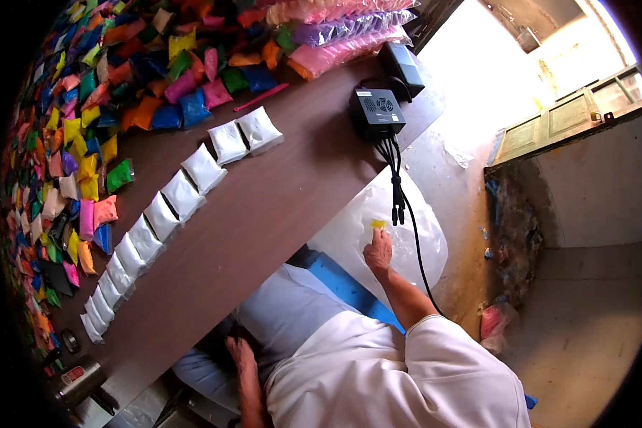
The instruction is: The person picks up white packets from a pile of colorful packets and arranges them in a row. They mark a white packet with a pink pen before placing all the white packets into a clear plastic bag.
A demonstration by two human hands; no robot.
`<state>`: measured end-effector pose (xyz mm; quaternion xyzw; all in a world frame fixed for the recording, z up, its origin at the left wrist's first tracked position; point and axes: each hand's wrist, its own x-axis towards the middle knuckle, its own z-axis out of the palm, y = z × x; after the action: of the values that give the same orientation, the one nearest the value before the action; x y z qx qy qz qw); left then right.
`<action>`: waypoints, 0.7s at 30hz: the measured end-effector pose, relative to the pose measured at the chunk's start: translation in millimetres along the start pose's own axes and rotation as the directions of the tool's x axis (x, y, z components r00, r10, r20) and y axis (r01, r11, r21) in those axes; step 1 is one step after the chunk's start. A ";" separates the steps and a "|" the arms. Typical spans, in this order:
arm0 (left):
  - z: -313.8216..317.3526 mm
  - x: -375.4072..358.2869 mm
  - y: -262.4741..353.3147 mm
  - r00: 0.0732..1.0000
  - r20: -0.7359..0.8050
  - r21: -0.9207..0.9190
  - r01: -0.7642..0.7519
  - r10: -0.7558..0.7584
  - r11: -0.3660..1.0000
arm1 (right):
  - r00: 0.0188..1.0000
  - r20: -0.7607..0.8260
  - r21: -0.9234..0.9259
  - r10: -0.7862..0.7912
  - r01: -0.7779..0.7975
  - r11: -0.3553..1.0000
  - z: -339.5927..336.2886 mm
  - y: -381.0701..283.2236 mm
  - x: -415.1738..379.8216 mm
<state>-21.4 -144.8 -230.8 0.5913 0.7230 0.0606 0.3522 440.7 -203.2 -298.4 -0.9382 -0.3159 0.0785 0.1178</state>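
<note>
My right hand (pixel 379 251) is off the table's right edge, with its fingers closed on a small yellow packet (pixel 378 224) above a large white plastic bag (pixel 422 239). Low by my lap, below the table edge, is my left hand (pixel 241 351); its fingers are in shadow and what they hold, if anything, cannot be made out. A curved row of several white filled packets (pixel 183 194) lies on the brown table (pixel 214 264). Beyond them is a big heap of small colourful packets (pixel 146 113).
Black power boxes (pixel 379 113) with hanging cables (pixel 398 187) sit at the table's far corner. Stacked clear bags (pixel 353 32) and a pink stick (pixel 261 97) lie near the heap. A metal flask (pixel 80 380) is lower left, a blue object (pixel 349 284) under the plastic bag.
</note>
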 end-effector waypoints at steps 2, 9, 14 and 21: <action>2.9 3.1 -6.7 0.999 0.020 -0.013 0.037 -0.036 0.999 | 0.988 -0.150 0.126 0.028 -0.009 0.992 -2.2 -3.0 1.7; 2.5 7.0 0.0 0.965 0.058 -0.276 0.263 -0.258 0.924 | 0.937 0.350 0.038 0.018 -0.034 0.999 -10.1 -10.8 7.4; -24.7 4.8 47.4 0.845 0.312 -0.137 0.491 -0.433 0.860 | 0.874 0.331 0.229 -0.355 0.290 0.929 20.4 -26.5 -15.2; -12.0 0.7 28.4 0.925 0.053 -0.311 0.373 -0.376 0.874 | 0.849 0.498 0.114 -0.174 0.135 0.984 50.7 -23.1 -21.9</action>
<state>-5.3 -131.9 -207.8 0.3758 0.8062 0.1085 0.4439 398.9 -190.0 -339.3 -0.8511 -0.4070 0.3237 0.0716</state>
